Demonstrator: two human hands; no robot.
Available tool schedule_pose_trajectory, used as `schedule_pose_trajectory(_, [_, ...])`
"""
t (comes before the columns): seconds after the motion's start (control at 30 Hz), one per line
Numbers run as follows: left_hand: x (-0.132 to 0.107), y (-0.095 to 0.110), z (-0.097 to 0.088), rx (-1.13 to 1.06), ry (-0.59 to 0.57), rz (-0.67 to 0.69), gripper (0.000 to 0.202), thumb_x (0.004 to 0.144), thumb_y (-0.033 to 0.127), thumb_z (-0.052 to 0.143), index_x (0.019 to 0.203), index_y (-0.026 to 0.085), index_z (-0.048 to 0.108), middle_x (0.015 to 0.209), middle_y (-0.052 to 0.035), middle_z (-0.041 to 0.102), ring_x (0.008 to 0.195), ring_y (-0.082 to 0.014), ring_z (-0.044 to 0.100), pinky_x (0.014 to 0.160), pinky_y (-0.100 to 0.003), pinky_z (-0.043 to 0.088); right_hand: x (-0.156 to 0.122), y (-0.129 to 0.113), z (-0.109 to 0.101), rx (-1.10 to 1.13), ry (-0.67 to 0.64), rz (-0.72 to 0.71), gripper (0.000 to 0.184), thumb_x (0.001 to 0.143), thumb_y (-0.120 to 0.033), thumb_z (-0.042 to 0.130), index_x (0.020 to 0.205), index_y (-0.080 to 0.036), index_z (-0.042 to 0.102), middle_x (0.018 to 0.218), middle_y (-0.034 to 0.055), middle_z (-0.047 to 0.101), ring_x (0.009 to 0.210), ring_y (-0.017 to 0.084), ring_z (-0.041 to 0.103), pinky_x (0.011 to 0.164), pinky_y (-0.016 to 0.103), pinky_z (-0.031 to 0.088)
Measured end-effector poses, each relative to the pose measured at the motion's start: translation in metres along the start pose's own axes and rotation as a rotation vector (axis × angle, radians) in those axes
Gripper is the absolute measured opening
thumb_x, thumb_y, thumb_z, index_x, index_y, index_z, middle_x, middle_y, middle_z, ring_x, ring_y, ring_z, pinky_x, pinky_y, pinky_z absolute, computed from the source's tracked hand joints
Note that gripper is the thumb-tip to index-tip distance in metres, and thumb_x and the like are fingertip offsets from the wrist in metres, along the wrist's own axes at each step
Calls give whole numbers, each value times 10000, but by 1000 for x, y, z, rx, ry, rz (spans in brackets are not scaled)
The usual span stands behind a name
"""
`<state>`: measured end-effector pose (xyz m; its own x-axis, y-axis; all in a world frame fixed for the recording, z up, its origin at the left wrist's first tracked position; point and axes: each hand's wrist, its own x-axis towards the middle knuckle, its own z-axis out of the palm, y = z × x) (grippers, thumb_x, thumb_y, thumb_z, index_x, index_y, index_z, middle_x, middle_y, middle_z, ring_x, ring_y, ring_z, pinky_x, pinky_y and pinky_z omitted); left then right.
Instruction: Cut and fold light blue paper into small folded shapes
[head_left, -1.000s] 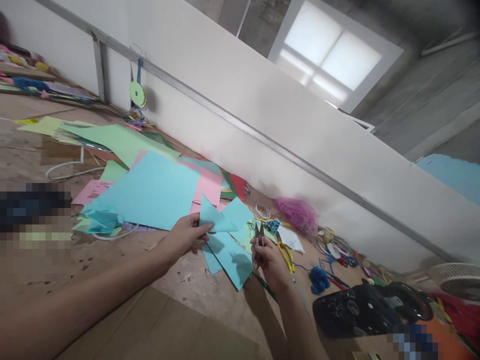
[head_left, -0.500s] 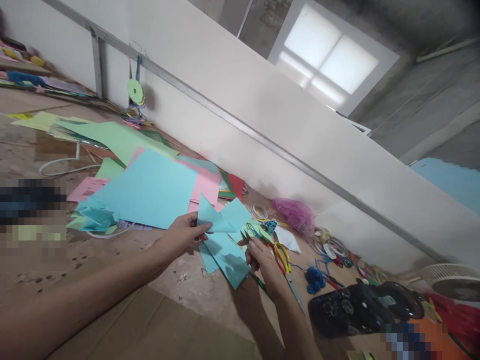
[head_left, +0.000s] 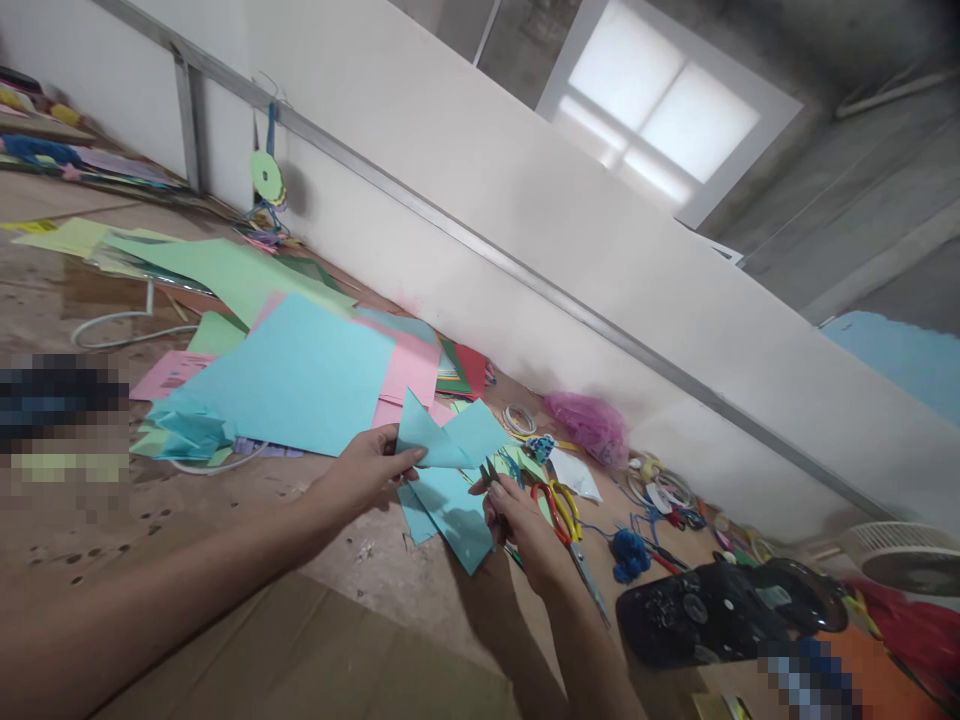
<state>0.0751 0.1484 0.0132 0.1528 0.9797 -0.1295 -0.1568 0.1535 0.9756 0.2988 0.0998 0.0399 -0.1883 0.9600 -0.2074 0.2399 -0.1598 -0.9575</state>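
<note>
Showing no readable text, label, brand, number or sign anywhere. Bearing only dark, blurred patches on the flat pink paper sheet (head_left: 169, 376) at the left, appearing too small for telling whether lettering.

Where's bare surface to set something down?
Bare surface shows between the crumpled blue paper and left forearm, though dark-spotted; another patch lies between small blue sheets and the cardboard. Crowded: beside the right hand, with red-handled scissors and blue yarn.

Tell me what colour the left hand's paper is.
The paper is light blue, clearest in the head view.
</note>
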Motion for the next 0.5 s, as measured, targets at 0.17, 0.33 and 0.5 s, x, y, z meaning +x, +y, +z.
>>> schedule_pose_trajectory(0.17, [2,-5,-1,31,-15,27,352,672,428,716,883,163,624,572,-1,611,494,-145,554,377,-208,399,-2,-1,3,13,16,-13,496,902,-605,388,920,-173,630,652,-29,403,504,86,289,476,247,187])
schedule_pose_trajectory(0.33, [-3,-1,2,12,-11,9,356,659,422,729,887,169,626,575,7,601,503,-148,567,386,-210,399,-5,-3,7,12,55,-20,452,891,-584,442,878,-173,631,617,-38,360,520,101,237,483,260,135])
schedule_pose_trajectory(0.5, [-5,4,5,-8,1,36,312,623,398,747,809,174,636,576,2,607,543,-160,591,449,-229,417,-3,-1,7,2,80,-25,439,872,-585,473,842,-180,641,623,-24,386,553,121,317,500,262,191])
